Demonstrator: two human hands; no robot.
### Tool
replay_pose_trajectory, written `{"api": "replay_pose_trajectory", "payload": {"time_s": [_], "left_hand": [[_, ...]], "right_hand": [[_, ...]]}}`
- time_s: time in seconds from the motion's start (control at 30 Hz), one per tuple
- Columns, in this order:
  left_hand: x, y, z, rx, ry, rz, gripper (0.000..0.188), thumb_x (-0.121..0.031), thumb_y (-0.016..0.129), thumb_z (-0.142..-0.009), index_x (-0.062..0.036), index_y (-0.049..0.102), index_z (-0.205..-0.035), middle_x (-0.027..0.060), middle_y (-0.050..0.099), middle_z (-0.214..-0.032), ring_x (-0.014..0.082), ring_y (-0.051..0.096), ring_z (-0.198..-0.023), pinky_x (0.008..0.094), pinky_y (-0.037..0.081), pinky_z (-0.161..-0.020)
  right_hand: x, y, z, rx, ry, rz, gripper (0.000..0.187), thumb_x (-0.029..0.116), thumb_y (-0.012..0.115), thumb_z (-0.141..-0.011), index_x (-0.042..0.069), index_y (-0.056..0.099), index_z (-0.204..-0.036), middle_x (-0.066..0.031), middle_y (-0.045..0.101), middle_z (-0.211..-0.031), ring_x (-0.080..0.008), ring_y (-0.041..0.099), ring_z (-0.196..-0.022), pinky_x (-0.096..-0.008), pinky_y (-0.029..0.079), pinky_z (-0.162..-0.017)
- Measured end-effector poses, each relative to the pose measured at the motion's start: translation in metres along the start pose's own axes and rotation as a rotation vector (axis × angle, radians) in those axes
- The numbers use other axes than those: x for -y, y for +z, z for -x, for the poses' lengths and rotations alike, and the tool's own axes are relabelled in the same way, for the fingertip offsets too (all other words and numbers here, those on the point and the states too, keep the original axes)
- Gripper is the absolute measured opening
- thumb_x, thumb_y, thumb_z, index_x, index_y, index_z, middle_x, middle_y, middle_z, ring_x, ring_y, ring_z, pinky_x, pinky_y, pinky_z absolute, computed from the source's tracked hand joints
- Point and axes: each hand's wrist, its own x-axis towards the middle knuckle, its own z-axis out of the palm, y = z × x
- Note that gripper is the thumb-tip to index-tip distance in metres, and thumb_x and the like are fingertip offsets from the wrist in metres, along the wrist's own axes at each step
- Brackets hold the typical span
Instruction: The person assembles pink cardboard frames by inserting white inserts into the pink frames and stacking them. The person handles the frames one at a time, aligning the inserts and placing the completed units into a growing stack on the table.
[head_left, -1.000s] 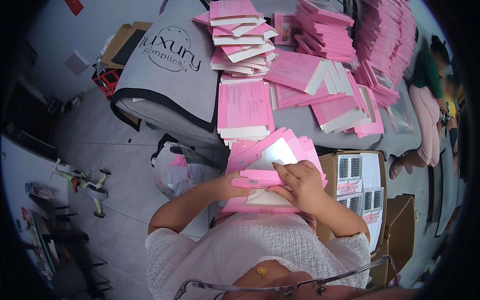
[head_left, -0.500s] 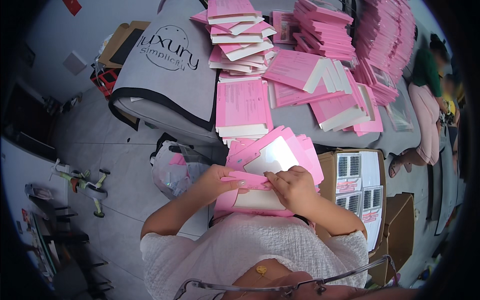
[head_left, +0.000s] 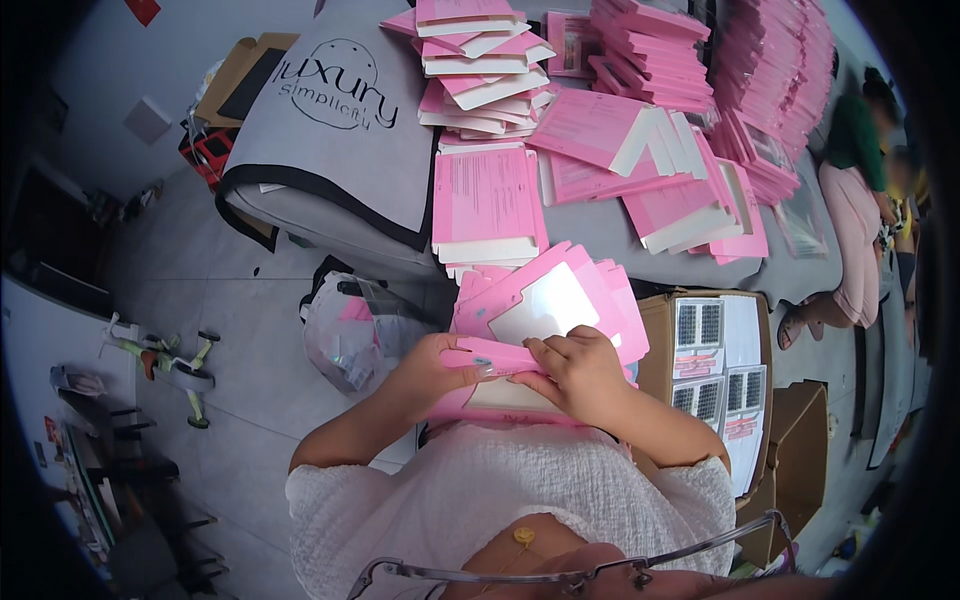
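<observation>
A: How are the fingers placed?

B: On the left hand point(head_left: 437, 365) they're closed around the left end of a pink carton point(head_left: 505, 355), thumb laid on the near face of its narrow edge. On the right hand point(head_left: 587, 373) they're curled and pinching the right end, index finger above the edge and thumb below.

A: And where is that carton?

B: Close in front of the white top point(head_left: 520, 480), held between both hands.

A: What's just beyond it?

B: Flat pink sleeves point(head_left: 622, 285) fanned over one another, the front one showing a pale window point(head_left: 548, 303).

A: To the sides?

B: At right, a cardboard box point(head_left: 655, 345) with clear cases point(head_left: 698, 330) in it. At left, a clear plastic bag point(head_left: 340, 335) with something pink inside.

A: Farther out?

B: A gray couch point(head_left: 330, 195), bearing a leaning stack point(head_left: 487, 58), a loose spread point(head_left: 595, 130) and a tall pile point(head_left: 775, 65), all pink. Another person point(head_left: 855, 200) in a green top is near its right end, and a small green-framed bike point(head_left: 178, 372) is on the floor point(head_left: 265, 345), well off to the left.
</observation>
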Motion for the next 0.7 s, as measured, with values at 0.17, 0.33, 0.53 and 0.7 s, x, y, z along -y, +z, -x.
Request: {"api": "replay_pose_trajectory", "payload": {"time_s": [0.17, 0.33, 0.53, 0.7], "left_hand": [[-0.021, -0.005, 0.007, -0.099, 0.087, -0.530, 0.028, -0.009, 0.071, -0.078, 0.0029, 0.061, -0.101, 0.0073, 0.066, -0.095, 0.0113, 0.062, -0.085, 0.0266, 0.049, -0.075], [-0.041, 0.014, 0.012, -0.378, 0.984, -1.426, 0.032, -0.017, 0.072, -0.072, -0.0018, 0.062, -0.098, 0.0098, 0.065, -0.086, 0.0228, 0.063, -0.075, 0.0364, 0.050, -0.080], [-0.039, 0.012, 0.000, -0.134, 0.954, -1.502, 0.023, -0.014, 0.065, -0.073, -0.0053, 0.065, -0.094, 0.0074, 0.066, -0.076, 0.0248, 0.066, -0.074, 0.0388, 0.050, -0.085], [-0.037, 0.008, -0.006, -0.285, 1.050, -1.369, 0.012, -0.013, 0.067, -0.070, -0.0075, 0.067, -0.080, 0.0089, 0.066, -0.069, 0.0247, 0.066, -0.066, 0.0350, 0.053, -0.066]], "right_hand": [[0.004, -0.002, -0.003, 0.052, 0.068, -0.071, 0.028, 0.031, 0.069, -0.078, 0.004, 0.068, -0.086, -0.0066, 0.062, -0.063, -0.0232, 0.057, -0.051, -0.0334, 0.044, -0.052], [0.001, -0.012, -0.013, 0.150, 0.105, -0.127, 0.022, 0.029, 0.066, -0.080, 0.008, 0.069, -0.075, -0.0057, 0.062, -0.062, -0.0262, 0.059, -0.054, -0.0365, 0.045, -0.051], [-0.010, -0.037, -0.031, 0.167, 0.069, -0.157, 0.027, 0.030, 0.066, -0.079, 0.006, 0.067, -0.091, -0.0108, 0.066, -0.078, -0.0284, 0.064, -0.069, -0.0374, 0.049, -0.061], [-0.023, -0.056, -0.010, 0.125, 0.204, -0.227, 0.047, 0.032, 0.077, -0.069, 0.004, 0.065, -0.105, -0.0125, 0.066, -0.078, -0.0286, 0.062, -0.065, -0.0355, 0.048, -0.065]]}}
